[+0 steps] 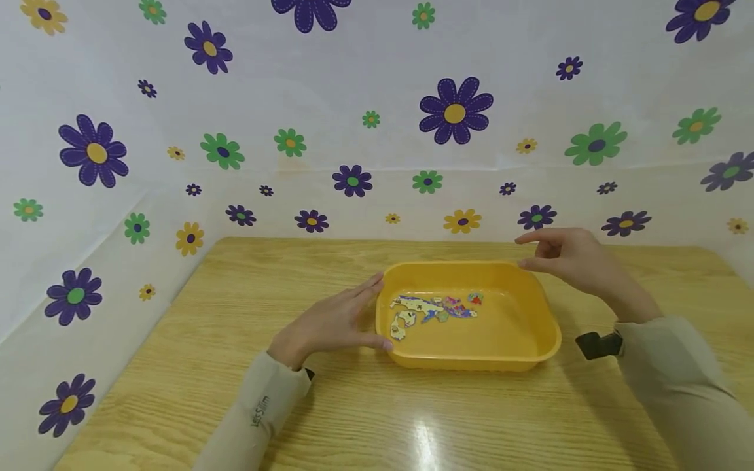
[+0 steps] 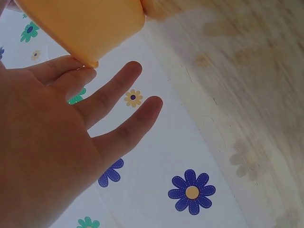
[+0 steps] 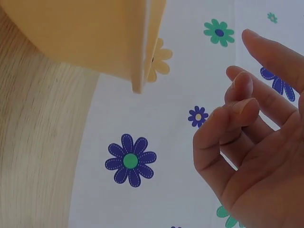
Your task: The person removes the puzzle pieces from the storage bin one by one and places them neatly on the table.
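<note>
A yellow plastic basin (image 1: 471, 364) stands on the wooden table. Several flat cut-out paper pieces (image 1: 419, 305), pale with blue, pink and red patches, lie on its floor toward the left. My left hand (image 1: 330, 327) is at the basin's left end, its thumb at the front left corner and fingertips by the back left rim. In the left wrist view, two fingers of the left hand (image 2: 61, 128) reach the rim while two others stand apart from it. Beyond the back right corner hovers my right hand (image 1: 574, 261), holding nothing. The right wrist view shows the right hand (image 3: 256, 137) loosely bent, apart from the basin (image 3: 85, 38).
The wooden table (image 1: 235, 405) runs back to a white sheet (image 1: 377, 72) printed with purple, green and yellow flowers, which also hangs along the left side. A dark wrist strap (image 1: 599, 345) shows at the right cuff.
</note>
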Action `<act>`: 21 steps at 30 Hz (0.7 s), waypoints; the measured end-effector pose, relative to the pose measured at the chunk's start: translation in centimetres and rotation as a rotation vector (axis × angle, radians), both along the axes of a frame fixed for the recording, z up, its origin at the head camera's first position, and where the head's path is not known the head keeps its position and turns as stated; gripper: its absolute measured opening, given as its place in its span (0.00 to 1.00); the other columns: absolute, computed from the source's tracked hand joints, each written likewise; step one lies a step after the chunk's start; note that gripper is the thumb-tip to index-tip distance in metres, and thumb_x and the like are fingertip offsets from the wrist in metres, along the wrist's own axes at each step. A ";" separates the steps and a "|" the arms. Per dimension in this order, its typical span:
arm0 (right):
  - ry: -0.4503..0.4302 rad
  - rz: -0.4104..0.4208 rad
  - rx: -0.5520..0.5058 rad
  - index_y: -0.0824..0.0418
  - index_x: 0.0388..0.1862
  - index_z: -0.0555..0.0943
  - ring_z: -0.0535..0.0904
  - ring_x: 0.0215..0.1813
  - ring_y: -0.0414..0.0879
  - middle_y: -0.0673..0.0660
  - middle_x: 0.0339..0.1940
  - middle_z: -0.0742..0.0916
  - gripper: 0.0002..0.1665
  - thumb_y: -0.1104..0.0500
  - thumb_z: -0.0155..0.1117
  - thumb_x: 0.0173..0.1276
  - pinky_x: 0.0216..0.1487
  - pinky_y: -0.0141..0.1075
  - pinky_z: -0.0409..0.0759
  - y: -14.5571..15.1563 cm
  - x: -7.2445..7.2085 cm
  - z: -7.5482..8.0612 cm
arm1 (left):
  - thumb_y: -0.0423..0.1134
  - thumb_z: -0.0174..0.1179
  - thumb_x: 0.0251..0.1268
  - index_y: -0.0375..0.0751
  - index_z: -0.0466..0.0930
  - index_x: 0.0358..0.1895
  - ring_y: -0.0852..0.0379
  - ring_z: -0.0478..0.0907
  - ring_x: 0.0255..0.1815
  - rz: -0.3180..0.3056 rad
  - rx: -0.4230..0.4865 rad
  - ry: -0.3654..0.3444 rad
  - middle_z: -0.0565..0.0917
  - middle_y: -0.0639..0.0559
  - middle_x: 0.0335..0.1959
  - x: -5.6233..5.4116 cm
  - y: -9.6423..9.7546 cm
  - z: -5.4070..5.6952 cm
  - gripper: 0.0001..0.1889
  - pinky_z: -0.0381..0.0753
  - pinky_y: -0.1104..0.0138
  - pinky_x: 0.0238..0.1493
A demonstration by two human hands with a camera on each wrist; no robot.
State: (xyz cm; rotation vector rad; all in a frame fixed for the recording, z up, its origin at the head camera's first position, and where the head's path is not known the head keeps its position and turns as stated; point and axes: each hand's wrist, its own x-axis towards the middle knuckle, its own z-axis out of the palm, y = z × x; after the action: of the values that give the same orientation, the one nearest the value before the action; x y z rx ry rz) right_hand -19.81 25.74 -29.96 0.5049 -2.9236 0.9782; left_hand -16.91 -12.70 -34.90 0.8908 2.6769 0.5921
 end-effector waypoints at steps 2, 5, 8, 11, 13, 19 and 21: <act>-0.006 0.007 -0.005 0.71 0.58 0.81 0.71 0.28 0.48 0.55 0.27 0.80 0.23 0.63 0.73 0.66 0.24 0.31 0.70 -0.4 -0.1 0.1 | 0.63 0.69 0.59 0.36 0.49 0.81 0.45 0.50 0.81 0.003 0.001 0.001 0.45 0.47 0.83 0.0 0.0 0.0 0.57 0.55 0.48 0.77; -0.013 0.022 -0.001 0.71 0.58 0.81 0.71 0.29 0.48 0.55 0.27 0.80 0.23 0.63 0.72 0.67 0.24 0.31 0.69 -0.9 -0.1 0.2 | 0.63 0.70 0.59 0.36 0.49 0.81 0.45 0.50 0.81 0.009 0.008 -0.004 0.46 0.47 0.83 0.0 -0.1 0.0 0.57 0.56 0.48 0.76; -0.007 0.042 0.010 0.72 0.57 0.82 0.71 0.29 0.48 0.54 0.26 0.80 0.23 0.62 0.72 0.67 0.24 0.31 0.68 -1.4 -0.3 0.4 | 0.63 0.70 0.59 0.37 0.49 0.81 0.45 0.50 0.81 0.012 0.014 -0.007 0.46 0.48 0.84 0.0 -0.1 0.0 0.57 0.57 0.48 0.76; -0.001 0.054 0.016 0.72 0.57 0.82 0.70 0.29 0.48 0.53 0.26 0.80 0.23 0.62 0.73 0.67 0.24 0.31 0.67 -1.9 -0.5 0.6 | 0.63 0.70 0.59 0.37 0.49 0.82 0.45 0.50 0.81 0.011 0.018 -0.009 0.46 0.48 0.84 0.0 -0.1 0.0 0.57 0.57 0.48 0.76; 0.003 0.063 0.015 0.72 0.56 0.82 0.70 0.29 0.48 0.53 0.26 0.80 0.23 0.61 0.73 0.67 0.25 0.32 0.67 -2.1 -0.6 0.8 | 0.63 0.70 0.59 0.37 0.49 0.82 0.45 0.51 0.81 0.013 0.021 -0.010 0.45 0.48 0.84 0.0 -0.1 0.0 0.57 0.58 0.48 0.75; 0.007 0.087 0.002 0.72 0.55 0.83 0.70 0.28 0.48 0.53 0.25 0.80 0.21 0.62 0.73 0.67 0.26 0.32 0.67 -2.8 -0.8 1.0 | 0.63 0.70 0.59 0.38 0.48 0.82 0.46 0.50 0.81 0.017 0.022 -0.015 0.45 0.48 0.84 0.0 -0.1 -0.1 0.57 0.58 0.47 0.75; 0.003 0.088 -0.008 0.72 0.55 0.83 0.70 0.28 0.48 0.53 0.25 0.80 0.20 0.63 0.72 0.67 0.26 0.32 0.67 -3.0 -0.8 1.1 | 0.63 0.70 0.59 0.38 0.49 0.82 0.46 0.50 0.81 0.017 0.022 -0.015 0.45 0.48 0.84 0.0 -0.1 -0.1 0.57 0.58 0.47 0.75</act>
State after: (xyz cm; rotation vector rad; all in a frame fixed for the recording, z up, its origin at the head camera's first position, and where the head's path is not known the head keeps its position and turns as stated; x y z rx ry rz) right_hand -20.61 22.74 -28.89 0.6387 -2.9162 0.9959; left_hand -16.95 -12.77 -35.00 0.8662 2.6726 0.6304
